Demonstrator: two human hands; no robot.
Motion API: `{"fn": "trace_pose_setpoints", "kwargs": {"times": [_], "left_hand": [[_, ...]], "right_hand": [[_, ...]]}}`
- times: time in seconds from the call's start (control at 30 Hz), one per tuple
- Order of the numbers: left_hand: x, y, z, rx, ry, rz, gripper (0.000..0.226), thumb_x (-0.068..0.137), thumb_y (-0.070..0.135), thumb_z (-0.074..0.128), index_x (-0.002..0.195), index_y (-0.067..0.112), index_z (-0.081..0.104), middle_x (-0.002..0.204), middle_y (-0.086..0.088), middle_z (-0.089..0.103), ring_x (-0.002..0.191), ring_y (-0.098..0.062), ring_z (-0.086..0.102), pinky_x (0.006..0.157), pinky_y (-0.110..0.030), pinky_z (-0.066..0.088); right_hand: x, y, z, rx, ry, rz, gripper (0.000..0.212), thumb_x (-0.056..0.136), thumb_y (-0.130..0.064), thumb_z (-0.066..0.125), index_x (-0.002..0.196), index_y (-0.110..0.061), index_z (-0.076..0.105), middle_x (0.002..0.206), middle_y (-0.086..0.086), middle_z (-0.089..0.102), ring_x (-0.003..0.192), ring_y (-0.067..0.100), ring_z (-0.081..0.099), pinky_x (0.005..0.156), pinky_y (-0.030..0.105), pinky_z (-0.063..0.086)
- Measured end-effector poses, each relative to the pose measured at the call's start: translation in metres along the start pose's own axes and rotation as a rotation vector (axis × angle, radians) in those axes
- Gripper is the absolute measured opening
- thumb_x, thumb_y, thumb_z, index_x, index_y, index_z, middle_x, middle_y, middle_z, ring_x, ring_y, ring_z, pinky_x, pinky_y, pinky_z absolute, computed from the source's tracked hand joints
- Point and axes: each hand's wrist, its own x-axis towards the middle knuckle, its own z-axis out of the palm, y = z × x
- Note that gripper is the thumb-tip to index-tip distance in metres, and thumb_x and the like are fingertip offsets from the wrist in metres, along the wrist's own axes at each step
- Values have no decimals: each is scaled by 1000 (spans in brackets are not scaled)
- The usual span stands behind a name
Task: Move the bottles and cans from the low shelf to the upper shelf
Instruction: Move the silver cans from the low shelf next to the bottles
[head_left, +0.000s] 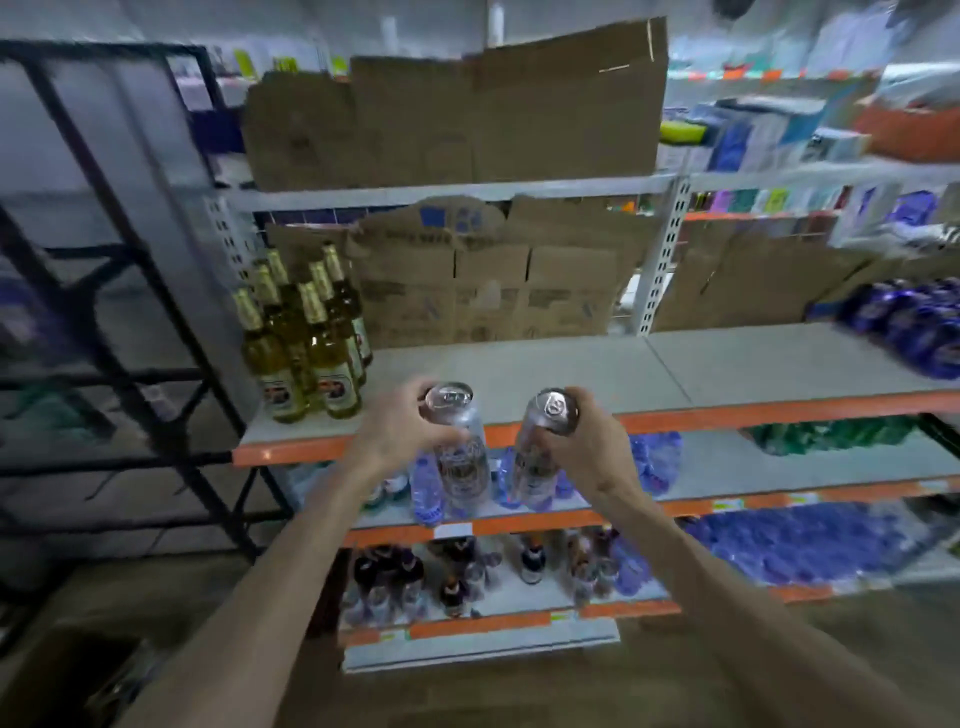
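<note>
I count two tall silver cans: the left can (465, 467) in the left hand (400, 431), the right can (532, 473) in the right hand (592, 447). At ten o'clock from them stand six glass bottles (306, 343) with gold foil necks. At six o'clock, the small bottles (457, 587) are too blurred to count.

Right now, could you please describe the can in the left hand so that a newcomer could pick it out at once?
Find the orange-edged shelf carrying golden bottles at its left end. Just before its front edge, the left hand grips a silver can. It lies nearer those bottles than the twin can in the right hand.
</note>
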Motion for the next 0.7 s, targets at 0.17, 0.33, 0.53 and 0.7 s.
{"fn": "trace_pose_setpoints", "kwargs": {"times": [0.17, 0.33, 0.53, 0.7], "left_hand": [[-32, 37, -51, -8, 128, 30, 63, 58, 36, 91, 113, 20, 65, 105, 7, 70, 95, -13, 67, 79, -30, 55], [-42, 44, -84, 29, 126, 39, 64, 65, 26, 89, 122, 19, 60, 111, 8, 65, 99, -9, 63, 75, -18, 49], [1, 18, -104, 10, 86, 6, 66, 64, 21, 89, 123, 17, 60, 111, 5, 67, 98, -12, 65, 83, -29, 55], [60, -28, -105, 22, -7, -10, 56, 64, 19, 88, 114, 21, 63, 104, 7, 71, 92, -8, 67, 81, -28, 55]], "right_hand": [[-7, -56, -39, 19, 5, -108, 53, 77, -37, 75, 122, -19, 54, 109, 1, 65, 88, 17, 57, 73, 27, 42], [-4, -86, -39, 94, 21, -137, 58, 71, -33, 80, 121, -17, 55, 108, 1, 67, 94, 20, 63, 85, 43, 55], [32, -99, -1, 111, -32, -125, 58, 72, -29, 80, 123, -17, 54, 110, 1, 66, 95, 19, 62, 85, 42, 55], [72, -94, 43, 96, -66, -70, 57, 74, -24, 77, 125, -17, 54, 108, 0, 65, 94, 18, 61, 83, 38, 54]]}}
